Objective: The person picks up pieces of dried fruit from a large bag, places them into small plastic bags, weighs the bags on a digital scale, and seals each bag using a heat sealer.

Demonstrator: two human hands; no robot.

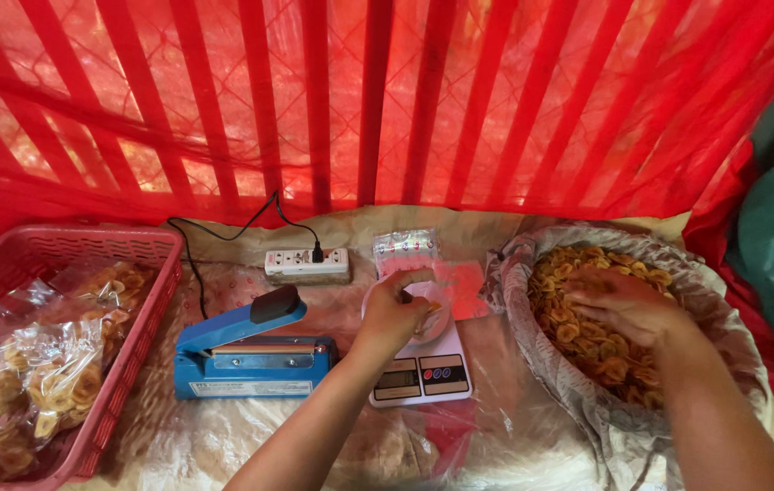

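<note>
In the head view, a clear plastic bag (423, 300) is held open on the kitchen scale (423, 373) by the left hand (396, 309), while banana chips (587, 318) are grasped by the right hand (623, 305) inside the lined basket (532, 355), so filling is judged under way and a careful carry to the bag's mouth is called for.

Two bare forearms, no sleeves, no rings or watch showing, left hand (396, 309), right hand (628, 305)

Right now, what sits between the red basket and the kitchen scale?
In the head view, a blue heat sealer lies between the red basket and the kitchen scale.
</note>
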